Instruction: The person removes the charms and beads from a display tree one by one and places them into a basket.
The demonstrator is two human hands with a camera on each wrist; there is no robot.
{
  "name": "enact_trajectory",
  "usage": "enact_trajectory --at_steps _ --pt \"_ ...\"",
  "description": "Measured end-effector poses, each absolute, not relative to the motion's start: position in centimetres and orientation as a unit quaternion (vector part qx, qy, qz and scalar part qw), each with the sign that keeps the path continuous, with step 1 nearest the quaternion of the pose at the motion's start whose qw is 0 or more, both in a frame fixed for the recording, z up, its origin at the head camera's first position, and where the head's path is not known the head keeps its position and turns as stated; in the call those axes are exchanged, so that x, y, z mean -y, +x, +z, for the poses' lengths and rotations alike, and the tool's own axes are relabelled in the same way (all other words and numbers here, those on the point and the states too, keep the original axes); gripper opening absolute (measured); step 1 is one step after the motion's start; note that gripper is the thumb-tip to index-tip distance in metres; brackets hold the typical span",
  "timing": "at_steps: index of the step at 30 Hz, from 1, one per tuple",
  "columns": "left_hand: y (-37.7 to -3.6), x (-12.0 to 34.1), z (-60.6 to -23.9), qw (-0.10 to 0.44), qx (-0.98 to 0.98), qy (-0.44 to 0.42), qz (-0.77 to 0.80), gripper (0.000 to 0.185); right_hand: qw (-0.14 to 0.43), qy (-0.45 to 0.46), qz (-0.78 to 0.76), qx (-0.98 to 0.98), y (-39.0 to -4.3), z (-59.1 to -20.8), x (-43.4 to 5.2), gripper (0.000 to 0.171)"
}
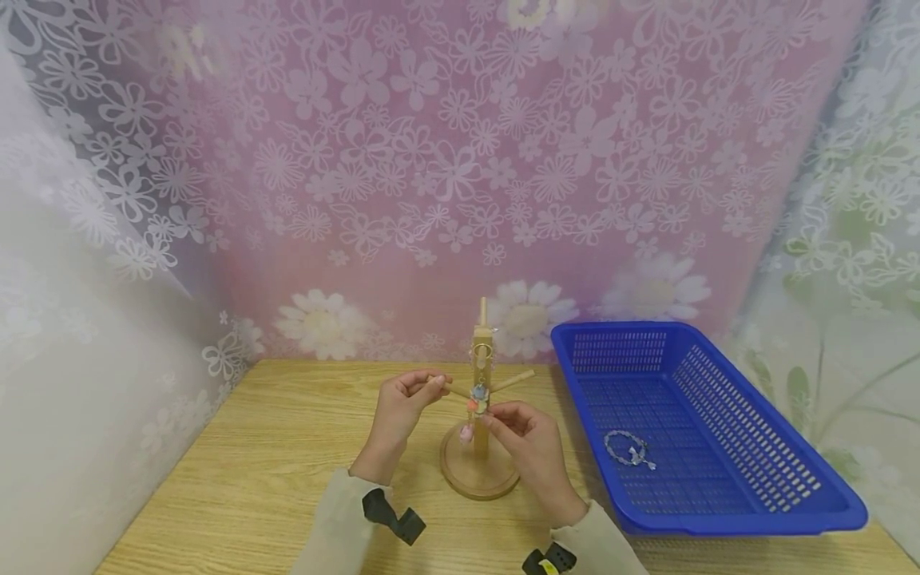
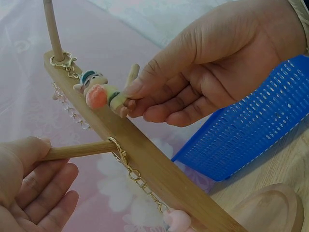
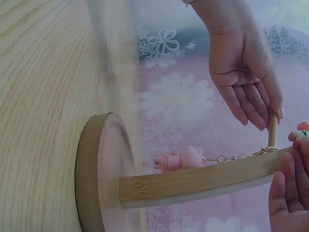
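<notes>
A wooden stand [image 1: 480, 459] with a round base, an upright post [image 2: 145, 159] and side pegs stands on the table. My left hand [image 1: 430, 383] pinches the tip of the left peg [image 2: 79, 150]. A gold chain [image 2: 137, 179] hangs from that peg with a pink charm [image 3: 182, 158] at its end. My right hand [image 1: 492, 415] pinches a small figure charm [image 2: 100, 92] against the post; its clasp [image 2: 63, 61] is hooked on the top peg. The right wrist view shows the left hand [image 3: 270, 118] at the peg and the right hand [image 3: 294, 145] at the edge.
A blue plastic basket [image 1: 726, 479] sits right of the stand with a beaded bracelet [image 1: 628, 449] inside. Flowered curtains close off the back and both sides. The table [image 1: 251, 479] is light wood.
</notes>
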State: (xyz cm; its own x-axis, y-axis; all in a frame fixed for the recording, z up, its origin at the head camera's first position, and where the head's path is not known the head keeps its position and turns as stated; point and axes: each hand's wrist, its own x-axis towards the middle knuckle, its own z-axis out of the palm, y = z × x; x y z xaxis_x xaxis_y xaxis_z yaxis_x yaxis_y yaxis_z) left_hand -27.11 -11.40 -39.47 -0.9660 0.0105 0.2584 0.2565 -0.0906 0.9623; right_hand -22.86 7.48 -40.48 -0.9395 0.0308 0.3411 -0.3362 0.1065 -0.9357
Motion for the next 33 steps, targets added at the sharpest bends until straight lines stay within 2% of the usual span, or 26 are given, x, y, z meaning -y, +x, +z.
enact_trajectory --at_steps 8,9,11,18,33 --pt "-27.1 11.5 -39.5 0.082 0.667 -0.096 -0.735 0.019 0.162 0.139 0.668 0.713 -22.7 -40.4 -7.6 0.015" --pt "-27.1 11.5 -39.5 0.081 0.666 -0.096 -0.735 0.019 0.171 0.165 0.672 0.701 -23.6 -41.6 -7.8 0.016" --pt "-27.1 11.4 -39.5 0.081 0.666 -0.096 -0.735 0.018 0.175 0.168 0.673 0.699 -23.6 -41.5 -7.9 0.016" --pt "-27.0 11.4 -39.4 0.083 0.669 -0.102 -0.731 0.017 0.150 0.118 0.678 0.710 -22.5 -39.5 -7.7 0.015" --pt "-27.1 11.4 -39.5 0.082 0.672 -0.098 -0.730 0.021 0.153 0.120 0.679 0.708 -22.2 -38.4 -8.0 0.015"
